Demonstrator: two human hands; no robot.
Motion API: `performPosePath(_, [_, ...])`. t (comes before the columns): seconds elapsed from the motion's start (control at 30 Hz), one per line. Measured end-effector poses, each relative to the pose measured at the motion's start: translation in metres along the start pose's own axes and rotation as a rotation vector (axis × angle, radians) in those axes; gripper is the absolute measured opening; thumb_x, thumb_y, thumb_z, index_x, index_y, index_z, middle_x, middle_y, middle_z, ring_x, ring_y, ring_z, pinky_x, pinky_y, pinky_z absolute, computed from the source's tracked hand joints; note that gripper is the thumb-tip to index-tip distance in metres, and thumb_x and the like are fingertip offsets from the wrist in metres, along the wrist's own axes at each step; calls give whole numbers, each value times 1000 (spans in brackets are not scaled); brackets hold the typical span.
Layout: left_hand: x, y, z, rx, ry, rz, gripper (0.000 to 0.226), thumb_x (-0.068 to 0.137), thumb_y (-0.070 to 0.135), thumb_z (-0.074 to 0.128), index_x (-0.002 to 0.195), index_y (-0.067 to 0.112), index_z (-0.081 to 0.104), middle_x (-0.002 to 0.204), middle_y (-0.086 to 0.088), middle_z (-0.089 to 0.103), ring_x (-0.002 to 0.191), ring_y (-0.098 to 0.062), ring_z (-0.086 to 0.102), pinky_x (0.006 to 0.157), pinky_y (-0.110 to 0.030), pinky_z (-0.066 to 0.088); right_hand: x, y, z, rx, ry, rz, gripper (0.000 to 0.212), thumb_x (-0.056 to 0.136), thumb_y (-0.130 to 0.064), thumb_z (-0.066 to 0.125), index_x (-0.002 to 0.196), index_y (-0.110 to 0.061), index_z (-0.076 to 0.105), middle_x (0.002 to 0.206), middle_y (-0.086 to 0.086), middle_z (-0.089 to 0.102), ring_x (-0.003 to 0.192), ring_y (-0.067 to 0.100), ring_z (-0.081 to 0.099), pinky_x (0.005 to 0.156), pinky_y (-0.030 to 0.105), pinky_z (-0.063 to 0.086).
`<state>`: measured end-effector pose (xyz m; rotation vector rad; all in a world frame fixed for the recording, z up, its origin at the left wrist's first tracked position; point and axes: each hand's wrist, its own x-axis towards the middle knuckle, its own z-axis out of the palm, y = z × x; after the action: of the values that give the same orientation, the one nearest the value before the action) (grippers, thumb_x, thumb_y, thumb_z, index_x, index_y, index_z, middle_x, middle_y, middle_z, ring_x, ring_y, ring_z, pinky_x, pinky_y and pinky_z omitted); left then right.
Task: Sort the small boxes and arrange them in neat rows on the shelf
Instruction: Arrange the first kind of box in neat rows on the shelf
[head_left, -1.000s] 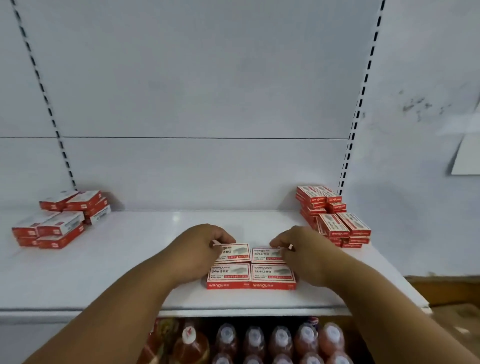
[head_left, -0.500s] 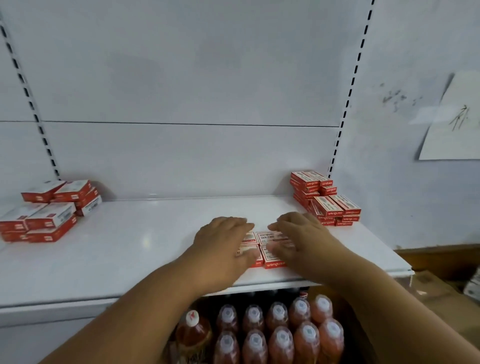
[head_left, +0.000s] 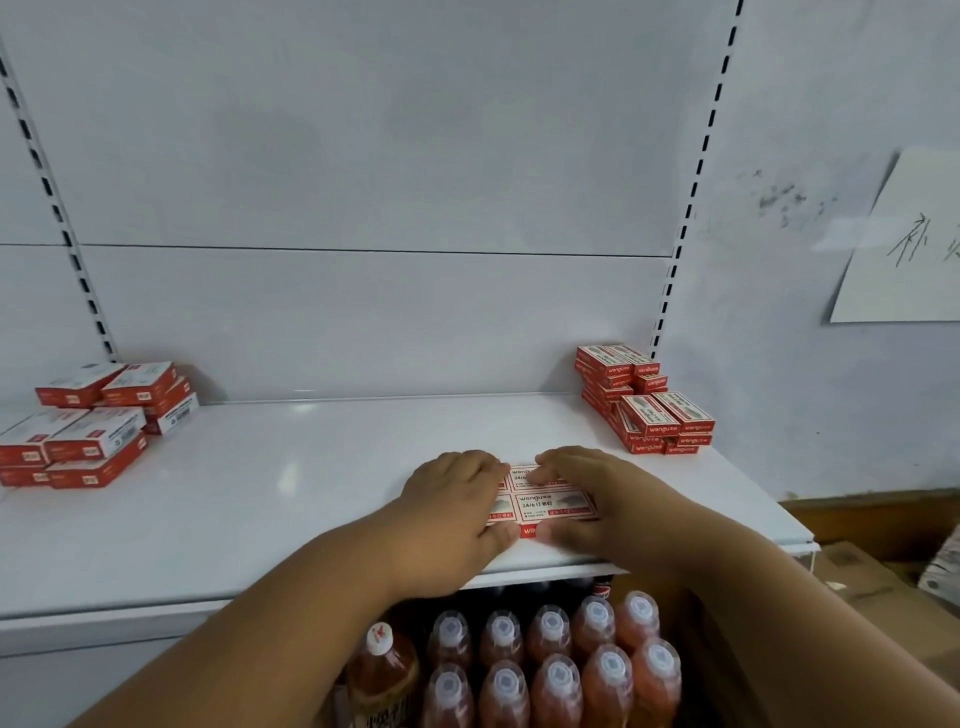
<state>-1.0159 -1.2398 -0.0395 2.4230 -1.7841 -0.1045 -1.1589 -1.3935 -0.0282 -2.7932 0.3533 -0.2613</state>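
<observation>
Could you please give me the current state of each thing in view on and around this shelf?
Left hand: flat on the centre boxes.
Right hand: flat on the same boxes.
Centre boxes: flat, touching, near the shelf's front edge.
Left pile: loosely stacked, askew.
Right pile: stacked, uneven.
Bottles: upright, capped, below the shelf.

Both hands, left (head_left: 457, 512) and right (head_left: 597, 506), lie flat on a block of small red-and-white cardboard boxes (head_left: 550, 501) near the white shelf's (head_left: 270, 499) front edge.
</observation>
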Motion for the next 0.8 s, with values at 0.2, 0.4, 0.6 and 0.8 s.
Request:
performPosePath(0.2, [3, -1, 0, 9, -3, -2, 67, 99, 52, 37, 154, 22, 15, 157, 6, 19, 142, -14, 18, 117, -31, 16, 1, -2, 0, 10, 2, 16, 49, 87, -42, 67, 132, -30, 53, 138, -11, 50, 120, 7, 46, 92, 13, 32])
performPosePath(0.4, [-1, 9, -7, -33, 40, -29, 65, 100, 55, 29, 155, 28, 7, 162, 10, 7, 148, -9, 2, 119, -31, -8, -2, 1, 3, 92, 45, 30, 50, 88, -49, 63, 133, -32, 51, 140, -14, 46, 120, 1, 43, 87, 5, 28])
performPosePath(0.6, [17, 35, -23, -94, 131, -11, 55, 103, 46, 32, 153, 30, 18, 160, 12, 15, 146, -8, 10, 117, -24, 8, -7, 28, -13, 191, 310, 121, 27, 92, -35, 62, 119, -33, 60, 123, -20, 51, 103, 3, 54, 80, 15, 43])
performPosePath(0.8, [68, 66, -25, -133, 212, -56, 42, 104, 33, 32, 145, 29, 37, 149, 8, 39, 136, -12, 34, 111, -30, 30, -4, 104, -49, 36, 544, 229, 13, 88, -19, 65, 99, -24, 69, 104, -7, 60, 99, 15, 56, 82, 26, 42])
